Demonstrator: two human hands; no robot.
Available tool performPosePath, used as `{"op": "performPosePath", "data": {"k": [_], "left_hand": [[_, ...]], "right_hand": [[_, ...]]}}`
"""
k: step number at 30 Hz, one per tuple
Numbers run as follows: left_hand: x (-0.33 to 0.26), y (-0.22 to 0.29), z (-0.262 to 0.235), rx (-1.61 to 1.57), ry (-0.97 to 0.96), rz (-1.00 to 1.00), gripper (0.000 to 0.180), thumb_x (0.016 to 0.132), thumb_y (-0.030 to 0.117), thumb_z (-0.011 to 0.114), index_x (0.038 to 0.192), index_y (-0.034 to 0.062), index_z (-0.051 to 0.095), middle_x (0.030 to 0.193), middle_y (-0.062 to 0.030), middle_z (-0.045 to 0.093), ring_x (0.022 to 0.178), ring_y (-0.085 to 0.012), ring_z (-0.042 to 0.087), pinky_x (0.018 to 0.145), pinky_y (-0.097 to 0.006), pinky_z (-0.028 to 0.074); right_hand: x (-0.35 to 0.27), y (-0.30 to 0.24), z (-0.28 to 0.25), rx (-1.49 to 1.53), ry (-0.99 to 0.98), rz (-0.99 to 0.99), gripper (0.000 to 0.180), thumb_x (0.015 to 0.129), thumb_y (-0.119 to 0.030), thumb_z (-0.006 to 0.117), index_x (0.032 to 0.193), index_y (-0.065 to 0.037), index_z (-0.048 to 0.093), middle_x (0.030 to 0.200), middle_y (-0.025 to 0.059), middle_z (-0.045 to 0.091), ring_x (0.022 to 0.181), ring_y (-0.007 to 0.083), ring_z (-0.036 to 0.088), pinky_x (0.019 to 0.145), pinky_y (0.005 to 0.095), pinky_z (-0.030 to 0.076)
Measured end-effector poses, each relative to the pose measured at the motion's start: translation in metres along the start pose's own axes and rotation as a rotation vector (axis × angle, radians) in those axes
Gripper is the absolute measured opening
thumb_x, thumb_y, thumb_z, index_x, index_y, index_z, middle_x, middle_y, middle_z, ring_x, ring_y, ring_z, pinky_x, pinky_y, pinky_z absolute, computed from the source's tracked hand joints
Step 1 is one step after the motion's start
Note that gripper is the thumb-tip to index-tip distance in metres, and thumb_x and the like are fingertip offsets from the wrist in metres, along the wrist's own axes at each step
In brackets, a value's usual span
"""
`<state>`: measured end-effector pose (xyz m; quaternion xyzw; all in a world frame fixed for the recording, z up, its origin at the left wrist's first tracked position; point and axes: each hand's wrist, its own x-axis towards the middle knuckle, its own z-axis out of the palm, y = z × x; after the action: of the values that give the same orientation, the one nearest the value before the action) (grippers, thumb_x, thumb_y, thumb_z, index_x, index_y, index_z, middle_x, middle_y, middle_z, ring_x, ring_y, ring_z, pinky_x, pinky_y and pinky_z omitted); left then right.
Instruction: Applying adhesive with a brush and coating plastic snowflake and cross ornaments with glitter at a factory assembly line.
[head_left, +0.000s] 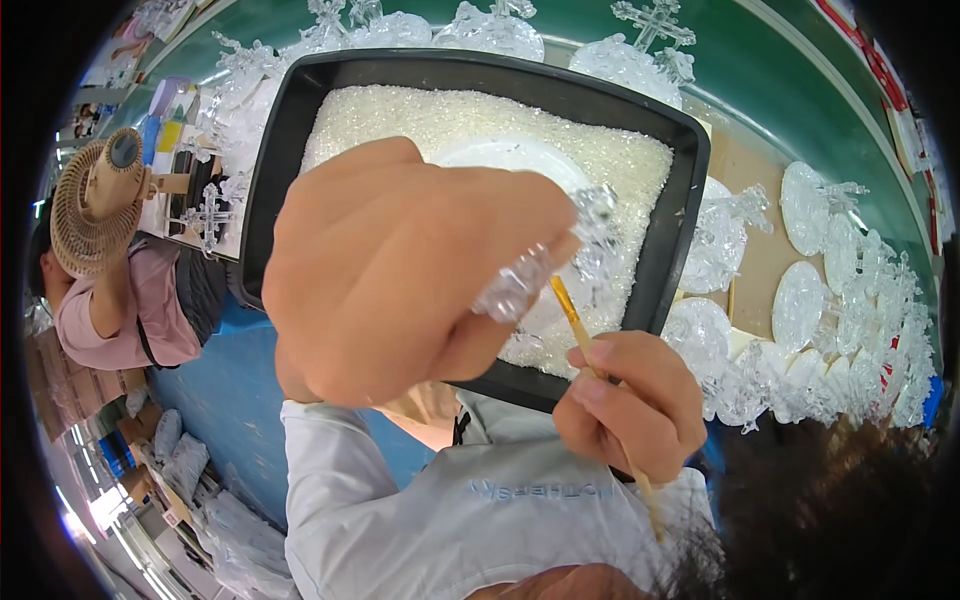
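My left hand (410, 270) is closed around a clear, faceted plastic ornament (515, 285), held above a black tray (690, 220) of white sparkling granules (390, 115). Behind the fist a round, whitish disc (515, 155) shows in part; whether it belongs to the held piece I cannot tell. My right hand (640, 400) pinches a thin paintbrush (572, 310) with a gold-coloured ferrule and a pale handle. The brush's front end points up at the ornament, by the left fingertips. Its bristles are hidden or too blurred to make out.
Clear cross ornaments on round bases stand beyond the tray (655, 25) and crowd the right side (850, 310). At the left are a beige fan (100, 200) and a person in a pink top (150, 310). Bagged goods (185, 450) lie at lower left.
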<state>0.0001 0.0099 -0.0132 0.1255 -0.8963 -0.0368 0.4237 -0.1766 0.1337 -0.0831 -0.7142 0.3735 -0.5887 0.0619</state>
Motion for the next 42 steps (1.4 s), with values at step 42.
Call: {"op": "performPosePath", "data": {"k": [42], "left_hand": [[0.0,0.009,0.002,-0.256,0.186,-0.33,0.019,0.08,0.01,0.07,0.09,-0.0028,0.061,0.073,-0.0144,0.066,0.054,-0.0102,0.039,0.05,-0.025,0.031]], "right_hand": [[-0.002,0.01,0.0,0.489,0.336,0.303,0.014,0.083,0.006,0.056,0.094,-0.001,0.051,0.094,0.0188,0.058,0.063,0.0193,0.061,0.052,0.0266,0.055]]}}
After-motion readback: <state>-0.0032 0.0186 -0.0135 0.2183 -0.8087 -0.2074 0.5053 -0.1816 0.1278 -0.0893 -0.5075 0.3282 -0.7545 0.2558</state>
